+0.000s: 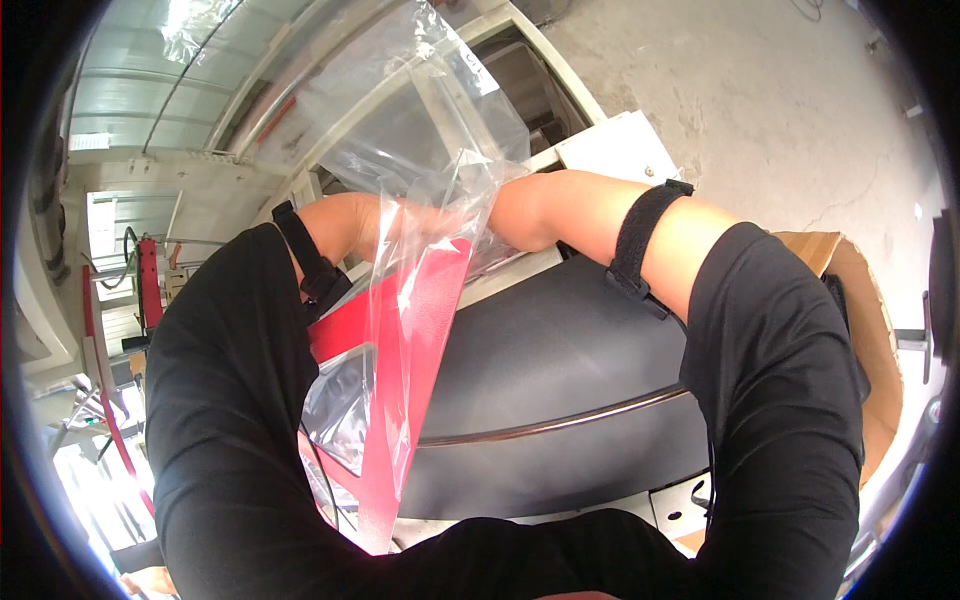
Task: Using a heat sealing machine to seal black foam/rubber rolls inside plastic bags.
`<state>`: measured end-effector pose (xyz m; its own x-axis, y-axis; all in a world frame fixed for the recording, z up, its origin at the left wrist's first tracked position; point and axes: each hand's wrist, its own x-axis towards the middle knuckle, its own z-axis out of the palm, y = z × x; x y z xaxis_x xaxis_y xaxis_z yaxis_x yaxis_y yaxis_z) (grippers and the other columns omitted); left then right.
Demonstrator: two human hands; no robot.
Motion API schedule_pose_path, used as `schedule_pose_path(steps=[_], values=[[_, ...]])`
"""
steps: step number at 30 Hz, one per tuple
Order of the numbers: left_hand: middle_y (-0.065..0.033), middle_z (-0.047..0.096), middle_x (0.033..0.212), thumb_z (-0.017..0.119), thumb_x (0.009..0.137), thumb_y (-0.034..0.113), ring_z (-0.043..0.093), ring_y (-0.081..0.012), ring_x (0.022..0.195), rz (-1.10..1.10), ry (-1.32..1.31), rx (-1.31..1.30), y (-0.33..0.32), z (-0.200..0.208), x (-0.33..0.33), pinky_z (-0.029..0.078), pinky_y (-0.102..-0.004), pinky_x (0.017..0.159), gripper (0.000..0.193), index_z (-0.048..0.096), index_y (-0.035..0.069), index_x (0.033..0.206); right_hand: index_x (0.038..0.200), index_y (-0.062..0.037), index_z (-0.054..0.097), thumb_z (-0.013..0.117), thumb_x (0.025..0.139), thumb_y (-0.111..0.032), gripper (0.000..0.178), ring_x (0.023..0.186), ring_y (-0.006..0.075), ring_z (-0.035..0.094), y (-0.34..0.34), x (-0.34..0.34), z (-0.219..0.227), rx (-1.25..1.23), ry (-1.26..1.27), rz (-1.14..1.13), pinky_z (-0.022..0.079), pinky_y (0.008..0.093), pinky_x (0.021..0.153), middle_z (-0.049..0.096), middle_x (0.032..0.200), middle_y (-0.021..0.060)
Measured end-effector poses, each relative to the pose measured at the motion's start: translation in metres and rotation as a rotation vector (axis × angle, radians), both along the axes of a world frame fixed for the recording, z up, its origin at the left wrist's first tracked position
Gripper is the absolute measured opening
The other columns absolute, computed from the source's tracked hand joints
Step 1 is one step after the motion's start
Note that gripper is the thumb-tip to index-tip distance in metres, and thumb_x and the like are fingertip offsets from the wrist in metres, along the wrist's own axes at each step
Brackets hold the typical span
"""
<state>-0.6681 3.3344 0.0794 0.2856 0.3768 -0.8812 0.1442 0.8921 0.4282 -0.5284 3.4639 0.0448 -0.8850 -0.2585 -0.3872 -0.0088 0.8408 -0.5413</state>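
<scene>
A flat red A-shaped panel (437,300) stands tilted in front of my body, inside or behind a large clear plastic bag (400,110). The bag's film wrinkles over the panel's narrow top and rises well above it. My left hand (425,218) is at the bag, just above the panel's top, seen only dimly through the film. From the other side my right hand (508,222) meets the bag at the same height. Folds of plastic and the bend of the wrists hide the fingers of both hands. Black straps circle both forearms.
A dark grey padded surface (560,350) with a brown trim line lies below my arms. A cardboard box (875,340) stands at the right. Beyond are a pale metal frame (560,70), a white panel (620,150) and concrete floor (750,100). Red posts (150,280) rise at the left.
</scene>
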Motion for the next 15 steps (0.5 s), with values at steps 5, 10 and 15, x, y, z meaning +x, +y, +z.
schedule_pose_path(steps=[5, 10, 15], values=[[-0.0121, 0.042, 0.134, 0.061, 0.085, 0.028, 0.039, -0.0201, 0.124, -0.068, -0.070, -0.183, 0.009, 0.002, -0.010, 0.032, -0.0348, 0.102, 0.056, 0.040, 0.007, 0.133, 0.107, -0.0093, 0.066, 0.057, 0.078, -0.009, 0.031, 0.103, 0.0334, 0.058, -0.008, -0.016, 0.015, 0.256, -0.296, 0.161, 0.046, 0.0416, 0.084, 0.060, 0.114, 0.0158], [-0.0133, 0.049, 0.127, 0.057, 0.087, 0.026, 0.047, -0.0198, 0.113, -0.254, -0.127, 0.049, 0.001, -0.005, -0.018, 0.036, -0.0342, 0.097, 0.047, 0.045, 0.007, 0.129, 0.109, -0.0069, 0.065, 0.056, 0.079, -0.011, 0.031, 0.101, 0.0347, 0.058, -0.010, -0.013, -0.005, 0.207, -0.216, 0.026, 0.046, 0.0426, 0.084, 0.061, 0.112, 0.0160], [-0.0064, 0.063, 0.091, 0.056, 0.085, 0.036, 0.058, -0.0181, 0.085, -0.655, 0.284, 0.029, -0.010, -0.017, -0.057, 0.048, -0.0360, 0.075, 0.037, 0.060, 0.008, 0.108, 0.102, -0.0022, 0.066, 0.054, 0.077, -0.010, 0.029, 0.093, 0.0314, 0.061, -0.012, -0.031, -0.005, 0.143, -0.187, 0.390, 0.045, 0.0410, 0.085, 0.062, 0.106, 0.0164]])
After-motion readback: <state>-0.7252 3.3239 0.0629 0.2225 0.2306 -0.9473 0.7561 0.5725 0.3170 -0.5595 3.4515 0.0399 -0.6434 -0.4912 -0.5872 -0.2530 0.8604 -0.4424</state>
